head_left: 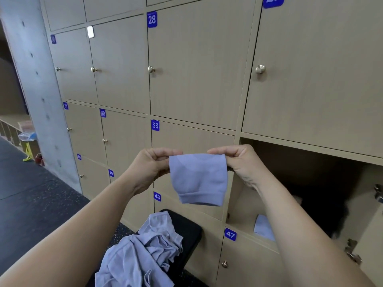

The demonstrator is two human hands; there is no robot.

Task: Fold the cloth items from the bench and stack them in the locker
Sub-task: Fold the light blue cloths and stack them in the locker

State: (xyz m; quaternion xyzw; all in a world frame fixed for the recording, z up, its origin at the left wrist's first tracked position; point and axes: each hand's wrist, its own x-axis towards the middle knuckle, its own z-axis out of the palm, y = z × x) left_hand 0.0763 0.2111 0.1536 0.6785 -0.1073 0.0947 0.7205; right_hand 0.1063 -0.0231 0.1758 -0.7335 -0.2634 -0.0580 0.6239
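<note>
Lavender knit cloth (199,179) mid-fold.
Pinched at its top corners by left hand (154,162) and right hand (234,160); next, likely, the open wooden locker (240,204).

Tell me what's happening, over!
Status: left hand, right hand pinch cloth by top corners. Unfolded pile on bench, one folded piece in open locker. Nothing in the way.

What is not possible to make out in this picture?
Head view:
- Folded cloth in the open locker: right forearm covers most of it.
- Locker's back: too dark.
- Cloth pile on the bench: bottom edge cuts it; item count unclear.
- Top-right door number: cut by top edge.
</note>
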